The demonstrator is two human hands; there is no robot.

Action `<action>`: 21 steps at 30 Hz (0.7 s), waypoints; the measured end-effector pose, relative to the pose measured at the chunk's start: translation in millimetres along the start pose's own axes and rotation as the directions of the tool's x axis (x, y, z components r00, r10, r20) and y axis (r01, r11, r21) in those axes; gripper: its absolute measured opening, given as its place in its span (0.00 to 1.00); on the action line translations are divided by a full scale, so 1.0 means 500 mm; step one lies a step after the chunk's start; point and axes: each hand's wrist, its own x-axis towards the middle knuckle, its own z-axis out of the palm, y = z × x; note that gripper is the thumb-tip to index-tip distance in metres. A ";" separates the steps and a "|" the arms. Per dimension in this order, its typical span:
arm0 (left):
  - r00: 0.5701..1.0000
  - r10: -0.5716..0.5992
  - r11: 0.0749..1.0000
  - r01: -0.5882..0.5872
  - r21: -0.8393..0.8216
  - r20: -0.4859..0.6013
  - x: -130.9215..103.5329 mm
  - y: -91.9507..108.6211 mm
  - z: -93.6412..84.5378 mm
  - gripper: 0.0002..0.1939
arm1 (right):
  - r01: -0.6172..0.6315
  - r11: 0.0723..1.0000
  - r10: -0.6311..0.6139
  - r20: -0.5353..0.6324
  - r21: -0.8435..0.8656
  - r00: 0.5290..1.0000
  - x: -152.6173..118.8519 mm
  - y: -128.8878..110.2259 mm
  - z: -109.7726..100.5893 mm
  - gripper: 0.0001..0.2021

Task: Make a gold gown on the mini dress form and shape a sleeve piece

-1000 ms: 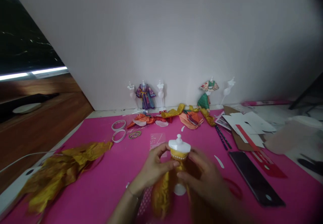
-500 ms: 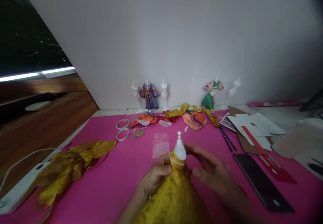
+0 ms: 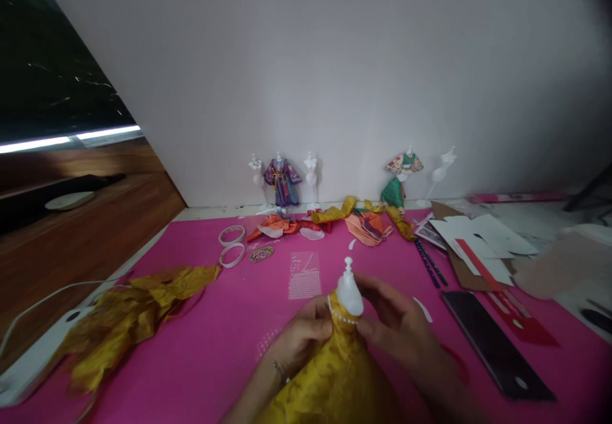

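Note:
A small white dress form wears a full yellow dress with a row of white pearl beads along its neckline. My left hand grips the dress at the waist and left side, thumb in front, the other fingers partly behind it. My right hand is on the other side. Its thumb presses at the right end of the pearl row, and its fingers curl behind the form's back. Beyond my hands lies a sheet of stick-on pearls.
Yellow fabric lies over a white power strip at left. Tape rolls and fabric scraps lie farther back, before several mini dress forms. A dark phone-like slab, papers and a red card are at right.
The dress form has shifted slightly right and down, tilting a little. My right thumb has come in from beside the form onto the pearl neckline; my left hand keeps its grip.

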 end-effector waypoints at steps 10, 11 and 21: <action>0.994 0.079 0.799 -0.106 0.592 0.071 -0.055 0.085 0.032 0.13 | -0.008 0.986 -0.031 0.225 0.169 0.974 -0.028 0.033 -0.092 0.31; 0.991 0.099 0.682 -0.133 0.719 0.089 -0.062 0.096 0.037 0.12 | -0.020 0.990 -0.016 0.262 0.137 0.965 -0.034 0.033 -0.102 0.33; 0.956 0.141 -0.128 -0.241 0.962 0.259 -0.083 0.128 0.091 0.08 | 0.065 0.998 -0.062 0.213 -0.009 0.975 -0.046 0.010 -0.141 0.19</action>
